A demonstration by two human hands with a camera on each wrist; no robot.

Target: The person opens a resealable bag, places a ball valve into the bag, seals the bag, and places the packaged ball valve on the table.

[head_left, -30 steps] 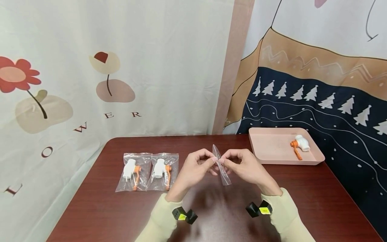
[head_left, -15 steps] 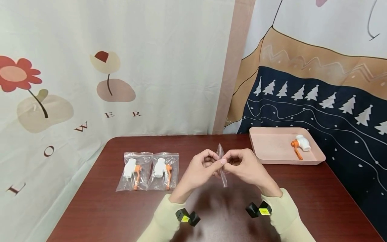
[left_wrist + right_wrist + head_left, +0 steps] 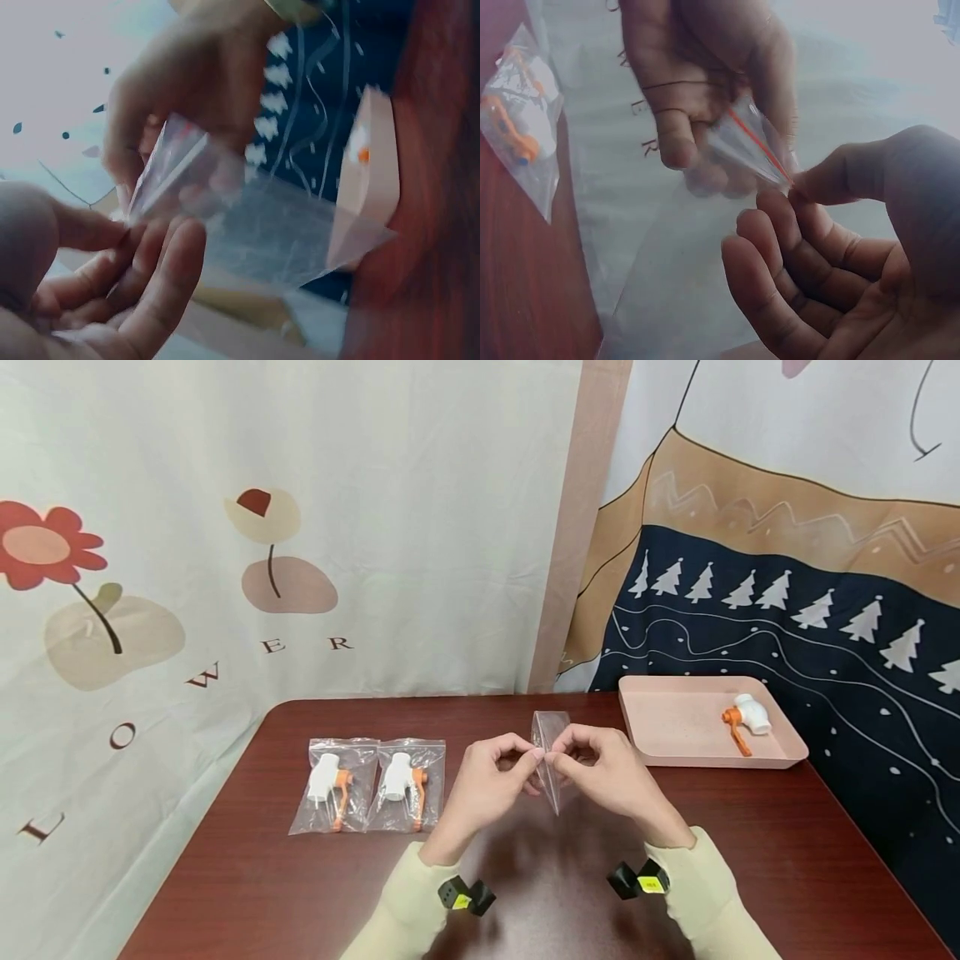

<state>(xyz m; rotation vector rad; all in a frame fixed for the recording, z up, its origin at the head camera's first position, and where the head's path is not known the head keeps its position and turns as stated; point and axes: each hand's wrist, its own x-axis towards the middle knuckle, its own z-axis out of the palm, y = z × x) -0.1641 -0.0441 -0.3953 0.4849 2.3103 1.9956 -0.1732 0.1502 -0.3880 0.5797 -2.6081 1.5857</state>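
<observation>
Between my two hands hangs a clear zip bag (image 3: 551, 725), nothing visible inside it, raised over the table. My left hand (image 3: 483, 781) pinches its zip edge between thumb and fingertips. From the other side my right hand (image 3: 611, 777) pinches the same edge, fingertips close to the left ones. The right wrist view shows the red zip line (image 3: 759, 142) running up to the right thumb, the film spreading below. In the left wrist view the bag's lower part (image 3: 277, 232) stretches out behind the left fingers.
Two zip bags (image 3: 300, 818) lie side by side at left, each holding a white ball valve (image 3: 324, 777) with an orange handle. A pink tray (image 3: 675, 722) at back right holds a loose white ball valve (image 3: 752, 716). Patterned curtains (image 3: 420, 527) stand behind the table (image 3: 247, 877).
The bag has turned from nearly edge-on to show more of its face at the top. My left thumb, earlier over the right fingertips, has drawn back slightly left.
</observation>
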